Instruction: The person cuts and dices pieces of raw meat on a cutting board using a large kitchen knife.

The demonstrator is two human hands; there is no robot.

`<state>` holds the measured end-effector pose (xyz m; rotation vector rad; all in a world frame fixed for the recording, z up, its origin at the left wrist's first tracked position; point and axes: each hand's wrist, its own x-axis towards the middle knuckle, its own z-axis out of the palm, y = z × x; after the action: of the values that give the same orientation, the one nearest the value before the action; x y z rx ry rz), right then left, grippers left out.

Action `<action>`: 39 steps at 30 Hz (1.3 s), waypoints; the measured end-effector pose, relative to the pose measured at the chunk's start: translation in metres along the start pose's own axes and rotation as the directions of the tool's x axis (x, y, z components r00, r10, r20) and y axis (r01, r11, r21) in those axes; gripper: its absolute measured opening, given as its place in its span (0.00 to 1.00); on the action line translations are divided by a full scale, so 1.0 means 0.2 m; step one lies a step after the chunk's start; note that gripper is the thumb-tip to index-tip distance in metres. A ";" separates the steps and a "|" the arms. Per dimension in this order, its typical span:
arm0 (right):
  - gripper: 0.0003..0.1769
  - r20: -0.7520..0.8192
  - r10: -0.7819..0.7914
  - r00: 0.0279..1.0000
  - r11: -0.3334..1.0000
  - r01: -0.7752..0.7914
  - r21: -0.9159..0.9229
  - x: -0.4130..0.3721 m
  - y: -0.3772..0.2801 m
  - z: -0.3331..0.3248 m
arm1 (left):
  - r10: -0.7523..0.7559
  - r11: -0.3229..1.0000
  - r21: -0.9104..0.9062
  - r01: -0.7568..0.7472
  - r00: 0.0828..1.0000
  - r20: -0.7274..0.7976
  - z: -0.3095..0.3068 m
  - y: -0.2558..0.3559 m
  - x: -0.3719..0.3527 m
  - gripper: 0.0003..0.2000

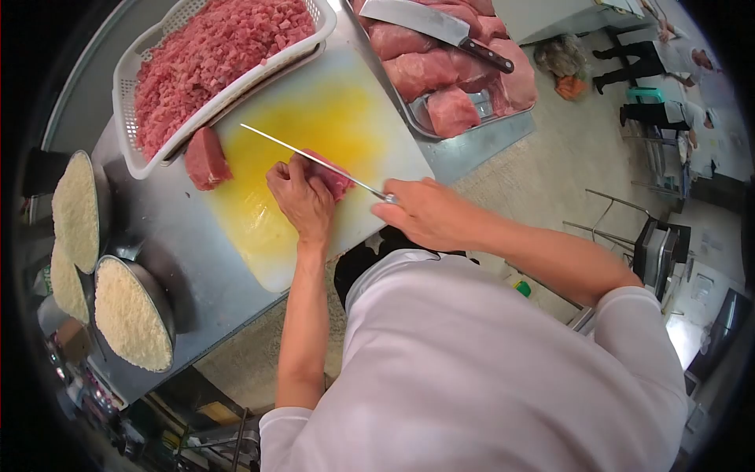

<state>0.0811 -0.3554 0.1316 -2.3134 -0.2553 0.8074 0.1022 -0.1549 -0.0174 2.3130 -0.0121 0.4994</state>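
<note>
My right hand point(429, 212) is wrapped round the handle of a long knife point(275, 140), whose thin blade points to the upper left. Under the blade a piece of raw meat point(336, 182) lies on the cutting board point(271, 259), which is white with yellow stains. My left hand point(303, 197) rests on that meat with curled fingers, holding it close beside the blade; the fingers partly hide the meat. To the left, a separate block of raw meat point(207, 160) sits at the board's edge by the basket.
A white basket point(126, 102) of diced meat stands at the back left. A tray point(421, 118) holds large meat pieces, with a cleaver point(429, 22) on top. At left are bowls of pale crumbs, including a near bowl point(130, 315). Two people point(657, 59) stand at far right.
</note>
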 end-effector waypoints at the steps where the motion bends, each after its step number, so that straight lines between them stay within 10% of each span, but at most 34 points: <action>1: 0.21 0.005 0.005 1.000 1.000 -0.005 -0.006 0.02 0.01 0.01 | 0.001 1.000 -0.013 -0.001 1.000 0.008 -0.01 0.02 0.00 0.18; 7: 0.21 -0.195 -0.123 0.973 0.987 0.141 0.083 0.25 0.12 0.25 | 0.004 1.000 0.025 -0.003 0.999 -0.043 0.01 -0.04 0.07 0.18; 13: 0.23 -0.025 -0.123 0.992 0.981 0.118 -0.156 0.06 -0.01 0.07 | 0.023 1.000 0.010 -0.023 1.000 -0.014 -0.03 -0.04 0.07 0.12; 19: 0.24 -0.229 -0.186 0.955 0.976 0.207 0.073 0.37 0.05 0.24 | 0.050 0.999 0.009 -0.050 0.997 -0.057 0.01 -0.09 0.08 0.13; 27: 0.23 0.044 0.107 0.993 0.993 -0.109 0.049 0.00 -0.08 0.02 | 0.030 0.999 -0.024 -0.031 0.999 -0.039 0.00 -0.10 0.07 0.15; 31: 0.22 -0.172 -0.123 0.978 0.988 0.137 0.077 0.35 -0.03 0.24 | 0.012 1.000 -0.003 -0.013 0.999 -0.040 0.00 -0.10 0.05 0.11; 39: 0.23 -0.068 -0.084 0.994 0.995 0.088 0.052 0.14 -0.01 0.16 | 0.036 0.999 -0.029 -0.037 0.998 -0.042 0.01 -0.11 0.06 0.11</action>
<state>0.0848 -0.3262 0.1010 -2.2569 -0.2982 0.6859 0.1182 -0.1383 -0.0300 2.2764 -0.0417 0.5618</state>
